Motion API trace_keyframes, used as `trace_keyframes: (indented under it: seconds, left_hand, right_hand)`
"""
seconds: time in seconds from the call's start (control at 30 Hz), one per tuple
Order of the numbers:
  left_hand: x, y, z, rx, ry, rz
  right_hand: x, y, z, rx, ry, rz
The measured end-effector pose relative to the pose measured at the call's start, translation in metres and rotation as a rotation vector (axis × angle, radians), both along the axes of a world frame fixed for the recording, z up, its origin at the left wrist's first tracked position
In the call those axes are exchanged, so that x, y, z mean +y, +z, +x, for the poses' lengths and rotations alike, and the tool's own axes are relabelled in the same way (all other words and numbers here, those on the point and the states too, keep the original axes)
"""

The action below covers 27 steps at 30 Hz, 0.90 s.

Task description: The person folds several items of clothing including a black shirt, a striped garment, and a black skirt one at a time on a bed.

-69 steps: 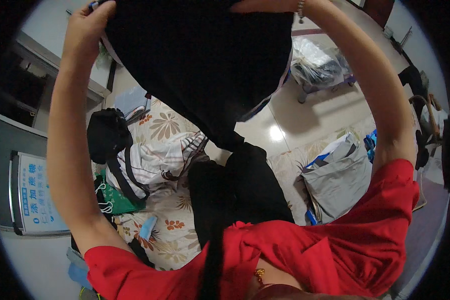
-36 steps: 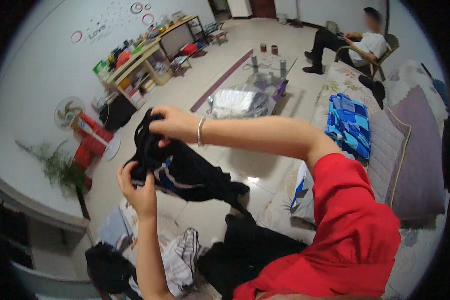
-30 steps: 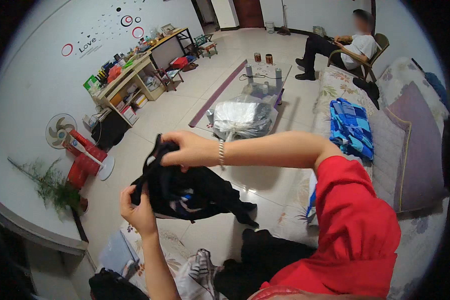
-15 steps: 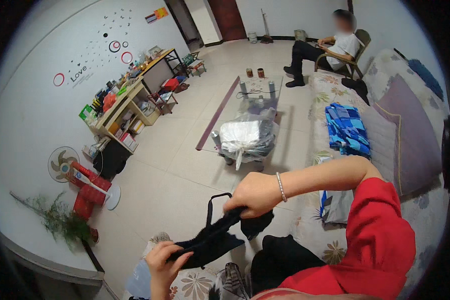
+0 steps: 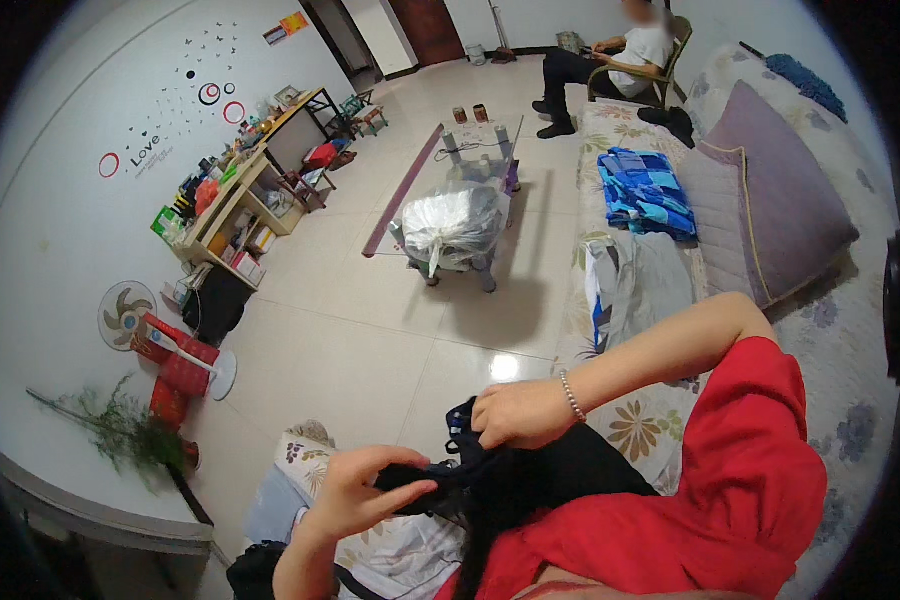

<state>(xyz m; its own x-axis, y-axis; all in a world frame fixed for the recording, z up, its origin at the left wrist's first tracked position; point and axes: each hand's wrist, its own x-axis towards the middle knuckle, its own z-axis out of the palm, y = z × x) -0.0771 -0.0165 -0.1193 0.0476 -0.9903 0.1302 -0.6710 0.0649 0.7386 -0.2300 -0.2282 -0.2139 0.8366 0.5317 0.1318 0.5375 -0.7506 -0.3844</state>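
Observation:
A dark, thin-strapped garment that looks like a black bra is stretched between my hands, low over my lap. My left hand pinches one end between thumb and fingers. My right hand grips the other end from above, its fingers curled down over the cloth; a bead bracelet circles that wrist. Some small bluish bits show at the garment's edge beside the right fingers. Part of it blends into the black clothing on my lap, so its lower outline is hard to make out. Pale cloth lies below my left hand.
On the flower-patterned sofa cover to the right lie a grey-and-white item, folded blue checked fabric and a purple cushion. A glass table bears a plastic-wrapped bundle. Someone sits beyond; a fan stands left.
My right hand has moved down and slightly right with the garment, closer to my left hand. The garment hangs nearer my lap. The view has shifted, showing more of the sofa.

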Motion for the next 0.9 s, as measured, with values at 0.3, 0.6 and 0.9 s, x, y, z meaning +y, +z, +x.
trace_keyframes:
  seconds: [0.3, 0.6, 0.9]
  left_hand:
    - [0.005, -0.080, 0.010, 0.234, -0.265, 0.130]
    - [-0.039, -0.100, -0.001, 0.494, -0.711, 0.297]
    - [-0.063, -0.105, -0.028, 0.437, -0.897, 0.126]
  right_hand:
    - [0.064, 0.051, -0.051, -0.533, 0.219, -0.161]
    - [0.068, 0.068, -0.050, -0.340, 0.382, -0.191]
    - [0.079, 0.069, -0.037, 0.072, 0.368, -0.115]
